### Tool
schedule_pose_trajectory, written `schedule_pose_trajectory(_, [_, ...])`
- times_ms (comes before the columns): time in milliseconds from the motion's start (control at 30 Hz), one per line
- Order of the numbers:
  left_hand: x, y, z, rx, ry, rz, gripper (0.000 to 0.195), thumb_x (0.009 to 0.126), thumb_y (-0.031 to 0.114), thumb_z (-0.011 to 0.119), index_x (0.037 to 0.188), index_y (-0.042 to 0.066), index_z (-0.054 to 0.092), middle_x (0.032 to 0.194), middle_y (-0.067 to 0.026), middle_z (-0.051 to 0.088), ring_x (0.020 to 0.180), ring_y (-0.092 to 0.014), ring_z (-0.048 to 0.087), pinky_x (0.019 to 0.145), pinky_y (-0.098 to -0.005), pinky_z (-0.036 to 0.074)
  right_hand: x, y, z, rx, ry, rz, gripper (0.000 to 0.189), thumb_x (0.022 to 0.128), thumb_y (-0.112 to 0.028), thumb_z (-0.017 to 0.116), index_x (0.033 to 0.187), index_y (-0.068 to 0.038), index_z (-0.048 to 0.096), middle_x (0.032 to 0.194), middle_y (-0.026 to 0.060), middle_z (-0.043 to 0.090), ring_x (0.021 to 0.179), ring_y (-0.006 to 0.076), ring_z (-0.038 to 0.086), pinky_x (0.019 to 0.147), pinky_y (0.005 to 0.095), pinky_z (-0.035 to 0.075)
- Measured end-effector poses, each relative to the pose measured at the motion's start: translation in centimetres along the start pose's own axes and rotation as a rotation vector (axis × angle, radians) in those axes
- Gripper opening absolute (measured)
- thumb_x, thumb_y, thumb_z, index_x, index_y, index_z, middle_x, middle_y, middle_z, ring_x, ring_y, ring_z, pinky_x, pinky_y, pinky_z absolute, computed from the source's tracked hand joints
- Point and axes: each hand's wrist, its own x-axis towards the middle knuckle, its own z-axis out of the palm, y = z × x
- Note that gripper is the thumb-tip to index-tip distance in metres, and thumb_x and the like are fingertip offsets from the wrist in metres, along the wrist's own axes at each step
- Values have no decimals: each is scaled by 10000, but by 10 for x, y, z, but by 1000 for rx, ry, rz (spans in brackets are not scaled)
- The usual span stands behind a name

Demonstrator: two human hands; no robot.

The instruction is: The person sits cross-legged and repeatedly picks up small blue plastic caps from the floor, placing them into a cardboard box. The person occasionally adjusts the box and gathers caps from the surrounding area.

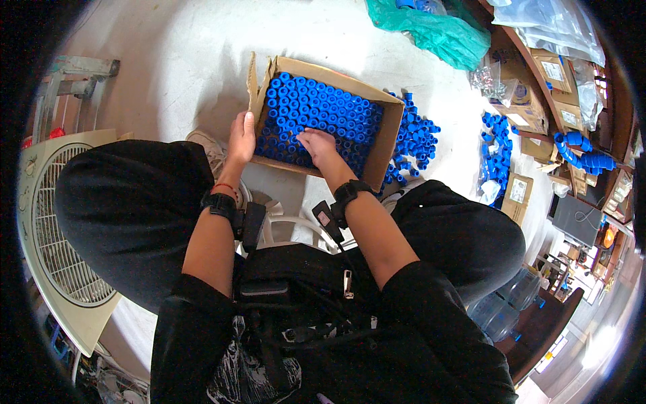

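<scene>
A cardboard box [392,146] stands on the floor between my knees, tilted in view. Inside it, blue plastic pipe fittings [323,103] stand in close rows with their round openings up; the nearer part lies in shadow. My left hand [242,137] grips the box's left wall near a raised flap, thumb on the edge. Over the fittings inside the box is my right hand [318,144], its fingers bent together; whether a fitting is between them cannot be told. A loose heap of similar blue fittings [416,139] lies on the floor against the box's right side.
A bag of blue fittings [495,151] lies farther right, beside shelves with cartons [517,197]. A green plastic bag [434,35] is at the upper right. On the left stand a box fan [70,222] and a metal ladder [75,81]. Water jugs [497,313] are at the lower right.
</scene>
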Motion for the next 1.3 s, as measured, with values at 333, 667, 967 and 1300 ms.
schedule_pose_trajectory(333, [1, -4, 3, -63, 10, 4, 433, 874, 352, 292, 1059, -6, 451, 1027, -206, 483, 972, -320, 448, 844, -358, 328, -8, -11, -4, -399, -25, -71, 152, 663, -46, 624, 772, 33, 554, 708, 101, 572, 617, 195, 587, 564, 270, 509])
schedule_pose_trajectory(667, [5, -18, 7, -4, 21, -50, 498, 869, 404, 271, 1061, -20, 450, 1037, -199, 485, 975, -318, 447, 847, -365, 327, -24, -144, -76, -1188, 468, -1076, 242, 763, -234, 461, 677, -35, 569, 699, 180, 572, 672, 358, 556, 620, 421, 458])
schedule_pose_trajectory(967, [4, -13, 2, -26, -7, -76, 528, 867, 422, 268, 1077, -25, 455, 1047, -170, 503, 966, -274, 466, 842, -344, 334, -41, -66, -243, -1364, 422, -496, 881, 400, -357, 783, 1154, -136, 384, 1081, 243, 401, 1033, 384, 384, 837, 433, 370])
schedule_pose_trajectory(1300, [15, -33, 3, -62, 1, -55, 568, 870, 427, 266, 1144, -52, 400, 1154, -161, 443, 1059, -249, 416, 906, -316, 293, -62, -29, -206, -1557, 477, -550, 1024, 326, -312, 814, 1205, -224, 295, 1228, 184, 252, 1025, 407, 365, 787, 468, 405])
